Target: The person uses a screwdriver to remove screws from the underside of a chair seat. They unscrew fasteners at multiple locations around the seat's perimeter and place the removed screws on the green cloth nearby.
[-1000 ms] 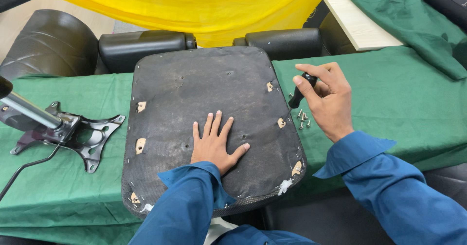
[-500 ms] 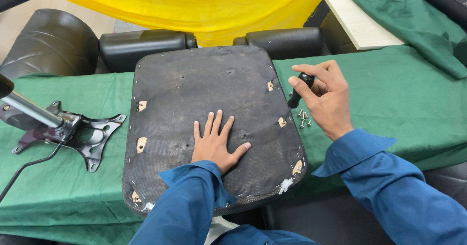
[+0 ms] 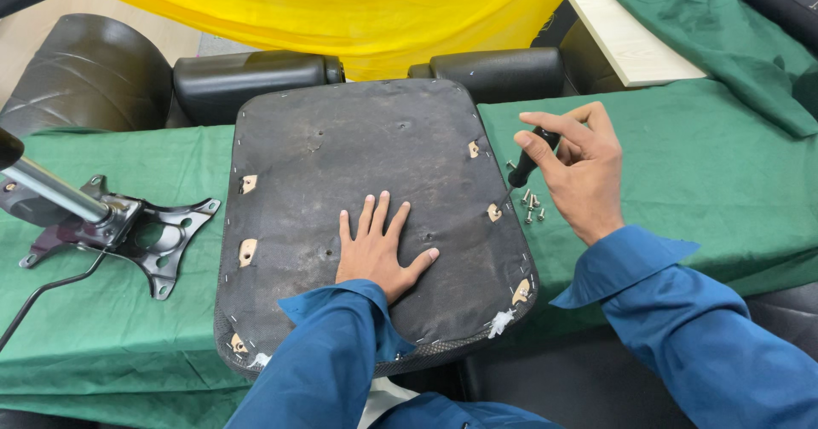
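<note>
An upturned office chair seat (image 3: 341, 156) with a dark fabric underside lies on the green-covered table. My left hand (image 3: 378, 250) rests flat on it, fingers spread, near its front middle. My right hand (image 3: 579, 169) grips a black-handled screwdriver (image 3: 530, 163) at the seat's right edge. The tool's tip points down toward a tan mounting hole (image 3: 493, 213). Several small silver screws (image 3: 532, 207) lie on the cloth just under that hand.
A black metal chair mechanism plate (image 3: 128, 233) with a gas cylinder lies at the left. Two black armrests (image 3: 256, 80) sit behind the seat. A pale wooden board (image 3: 626, 33) is at the back right, and yellow cloth (image 3: 358, 11) hangs behind.
My right hand has shifted slightly with the screwdriver, its tip staying near the right-edge hole. My left hand has stayed flat on the seat.
</note>
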